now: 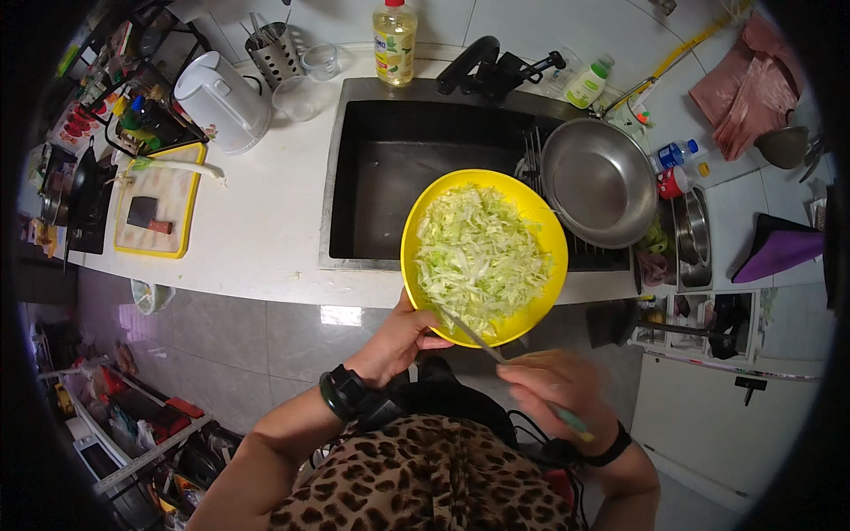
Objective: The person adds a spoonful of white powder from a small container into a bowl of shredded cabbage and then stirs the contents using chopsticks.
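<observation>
My left hand (402, 342) grips the near left rim of a yellow bowl (558, 255), thumb on top and fingers below. Shredded pale green cabbage or lettuce (481, 259) fills much of the bowl, which is held over the front edge of the sink. In my right hand (558, 391), blurred, is a thin metal utensil (478, 336) with a green and yellow handle end. Its far tip reaches into the shreds at the bowl's near left; whether it is chopsticks or another tool I cannot tell.
The black sink (378, 199) lies behind the bowl, with a large metal basin (601, 186) on its right side. A cleaver (147, 216) and a scallion (179, 166) rest on a yellow-rimmed cutting board (190, 206) at left. Nearby stand a white electric kettle (222, 103) and a soap bottle (395, 46).
</observation>
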A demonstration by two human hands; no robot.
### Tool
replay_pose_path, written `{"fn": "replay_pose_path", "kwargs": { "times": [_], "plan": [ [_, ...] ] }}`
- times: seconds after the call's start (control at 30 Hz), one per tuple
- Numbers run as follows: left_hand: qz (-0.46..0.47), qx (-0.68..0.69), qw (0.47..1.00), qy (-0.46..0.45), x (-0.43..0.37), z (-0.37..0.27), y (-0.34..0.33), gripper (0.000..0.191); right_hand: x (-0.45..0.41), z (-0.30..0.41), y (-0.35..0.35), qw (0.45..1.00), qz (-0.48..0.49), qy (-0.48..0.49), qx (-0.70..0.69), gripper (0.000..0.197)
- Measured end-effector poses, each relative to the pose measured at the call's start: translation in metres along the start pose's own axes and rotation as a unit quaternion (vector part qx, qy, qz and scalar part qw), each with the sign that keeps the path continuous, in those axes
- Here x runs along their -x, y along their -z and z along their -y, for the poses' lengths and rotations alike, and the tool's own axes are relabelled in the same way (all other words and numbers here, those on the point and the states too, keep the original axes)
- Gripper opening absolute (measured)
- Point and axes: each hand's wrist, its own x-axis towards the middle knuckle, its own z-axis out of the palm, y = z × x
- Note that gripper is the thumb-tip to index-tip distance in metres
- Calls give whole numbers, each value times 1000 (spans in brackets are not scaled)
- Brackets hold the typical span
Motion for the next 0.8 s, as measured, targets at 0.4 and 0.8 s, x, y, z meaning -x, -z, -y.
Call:
{"fn": "replay_pose_path", "kwargs": {
  "times": [0.4, 0.8],
  "plan": [
    [18, 8, 1000, 15, 8, -3, -9, 77, 6, -49, 0, 995, -48, -38, 81, 19],
    [44, -98, 993, 45, 10, 9, 1, 83, -40, -114, 88, 968, -197, -149, 37, 16]
  ]
}}
